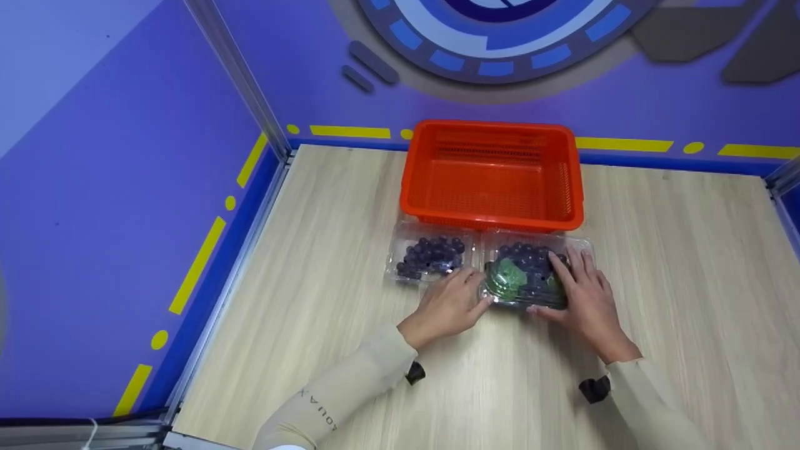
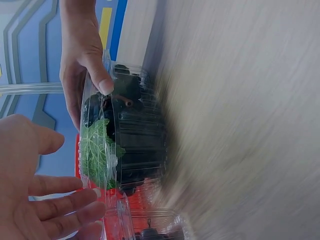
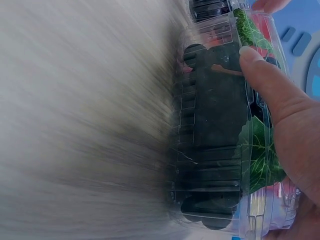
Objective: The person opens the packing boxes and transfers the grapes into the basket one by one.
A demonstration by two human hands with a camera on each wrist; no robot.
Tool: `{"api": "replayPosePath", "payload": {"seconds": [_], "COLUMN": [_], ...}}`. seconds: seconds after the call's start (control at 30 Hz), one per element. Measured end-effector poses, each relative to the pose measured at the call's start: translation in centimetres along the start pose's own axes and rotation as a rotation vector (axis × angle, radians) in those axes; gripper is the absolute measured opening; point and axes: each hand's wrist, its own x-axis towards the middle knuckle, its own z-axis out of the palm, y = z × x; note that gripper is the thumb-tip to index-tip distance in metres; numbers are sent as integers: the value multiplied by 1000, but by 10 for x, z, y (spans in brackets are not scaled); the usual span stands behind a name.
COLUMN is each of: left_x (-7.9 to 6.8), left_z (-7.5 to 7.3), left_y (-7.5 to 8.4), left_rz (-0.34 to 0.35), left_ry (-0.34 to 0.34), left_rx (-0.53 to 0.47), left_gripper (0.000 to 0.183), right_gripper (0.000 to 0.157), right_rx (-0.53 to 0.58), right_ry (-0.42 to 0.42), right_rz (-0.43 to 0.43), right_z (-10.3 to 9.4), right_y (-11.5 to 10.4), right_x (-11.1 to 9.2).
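My right hand [image 1: 587,306] grips a clear plastic clamshell box [image 3: 210,150] of dark grapes and green leaves [image 1: 507,279]. Its thumb [image 3: 267,80] lies along the box's front rim, and the other fingers reach across the top. My left hand [image 1: 447,309] is at the box's left end, fingers fairly straight and thumb spread away; whether its fingertips touch the plastic I cannot tell. Just left of this box sits a second clear plastic box [image 1: 394,253] with dark grapes [image 1: 434,253], its near edge partly hidden behind the left hand.
Behind both boxes stands a red plastic basket [image 1: 494,215] with perforated walls and nothing visible inside. The pale wooden table [image 1: 325,262] meets blue-purple panels [image 1: 156,187] at the left and back. A metal rail [image 1: 231,275] runs along its left edge.
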Motion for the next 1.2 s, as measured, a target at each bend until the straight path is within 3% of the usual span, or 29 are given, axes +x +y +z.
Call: {"api": "replayPosePath", "payload": {"seconds": [0.2, 0.63, 1.2], "left_x": [-1, -4, -7], "left_z": [2, 8, 18], "left_y": [1, 2, 3], "left_rz": [-11, -8, -85], "left_ry": [-20, 7, 30], "left_rx": [-1, 7, -25], "left_gripper": [43, 41, 39], "right_gripper": [105, 98, 95], "right_rx": [-6, -10, 8], "right_ry": [22, 30, 17], "right_rz": [-9, 5, 12], "right_z": [0, 0, -3], "right_y": [0, 0, 4], "right_x": [0, 1, -2]}}
